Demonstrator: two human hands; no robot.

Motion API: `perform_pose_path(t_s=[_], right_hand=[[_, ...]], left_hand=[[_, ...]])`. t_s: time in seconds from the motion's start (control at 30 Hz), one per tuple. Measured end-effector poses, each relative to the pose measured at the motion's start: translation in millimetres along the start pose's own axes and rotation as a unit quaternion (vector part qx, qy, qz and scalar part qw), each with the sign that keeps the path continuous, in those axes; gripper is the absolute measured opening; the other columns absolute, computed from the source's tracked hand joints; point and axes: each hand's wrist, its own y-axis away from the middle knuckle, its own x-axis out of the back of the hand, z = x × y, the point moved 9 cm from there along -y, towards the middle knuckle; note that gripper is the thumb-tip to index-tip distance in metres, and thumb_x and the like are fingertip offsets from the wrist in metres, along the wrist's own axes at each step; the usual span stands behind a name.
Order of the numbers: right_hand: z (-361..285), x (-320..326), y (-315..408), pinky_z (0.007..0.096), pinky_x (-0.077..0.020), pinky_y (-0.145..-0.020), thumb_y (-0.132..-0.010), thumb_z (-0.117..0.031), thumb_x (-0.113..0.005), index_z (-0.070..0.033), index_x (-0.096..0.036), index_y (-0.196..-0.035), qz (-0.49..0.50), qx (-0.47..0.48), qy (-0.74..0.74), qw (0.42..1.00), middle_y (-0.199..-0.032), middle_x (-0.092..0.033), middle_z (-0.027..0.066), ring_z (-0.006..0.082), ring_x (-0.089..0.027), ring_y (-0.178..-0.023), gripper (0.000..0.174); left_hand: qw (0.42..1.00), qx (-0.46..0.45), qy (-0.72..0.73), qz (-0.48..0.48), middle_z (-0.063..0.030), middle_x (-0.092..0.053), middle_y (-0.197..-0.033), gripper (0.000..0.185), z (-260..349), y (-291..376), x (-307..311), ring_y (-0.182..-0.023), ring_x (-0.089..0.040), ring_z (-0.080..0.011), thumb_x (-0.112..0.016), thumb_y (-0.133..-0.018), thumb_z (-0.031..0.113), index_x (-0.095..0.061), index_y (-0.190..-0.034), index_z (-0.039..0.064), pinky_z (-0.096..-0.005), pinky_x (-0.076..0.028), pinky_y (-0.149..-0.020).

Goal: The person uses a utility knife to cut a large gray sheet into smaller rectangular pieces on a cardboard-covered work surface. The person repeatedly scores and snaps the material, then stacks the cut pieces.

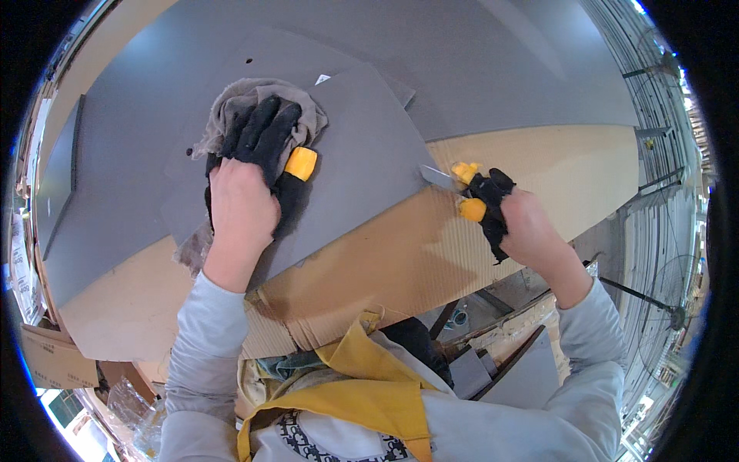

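My left hand [254,156], in a black glove with a yellow-wrapped thumb, presses a crumpled grey rag [312,118] onto a flat grey panel [369,133]. Its palm side is hidden. To the right, my right hand [493,208], in a black glove with yellow-wrapped fingertips, grips a tool with a flat metal blade [440,177], perhaps a scraper or putty knife. The blade's tip is at the grey panel's right corner; whether it touches cannot be told. The handle is hidden in the hand.
More grey panels [491,75] lie beneath and beyond, over corrugated cardboard [369,260] along the near edge. Another grey panel [60,179] is at the far left. A cardboard box [58,358] stands lower left. Grey offcuts [470,372] lie below the table, with a fan [675,317] at right.
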Motion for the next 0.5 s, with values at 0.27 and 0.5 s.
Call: perform_pose_path(t_s=[0.27,0.5], right_hand=[[17.9,-13.1,-8.3,0.0429,-0.0454,-0.066,-0.064,0.000,-0.061,0.003,-0.054,-0.071,-0.057,-0.024,-0.063,0.996,-0.077,-0.055,0.0209,0.0383,-0.054,-0.075,0.010],[11.0,-3.3,-22.3,0.0425,-0.0455,-0.069,-0.062,0.004,-0.060,0.003,-0.055,-0.073,-0.075,-0.016,-0.011,0.997,-0.080,-0.056,0.0196,0.0367,-0.055,-0.078,0.012]], left_hand=[[1.000,-0.016,-0.018,0.009,-0.0234,-0.056,-0.072,0.007,3.2,0.1,0.2,-0.080,-0.053,-0.0389,-0.057,-0.055,-0.001,-0.058,-0.061,-0.005,-0.0439,-0.040,-0.082],[1.000,-0.021,-0.012,0.014,-0.0227,-0.056,-0.072,0.007,5.8,-0.2,2.2,-0.079,-0.053,-0.0385,-0.056,-0.055,-0.002,-0.058,-0.061,-0.005,-0.0440,-0.040,-0.076]])
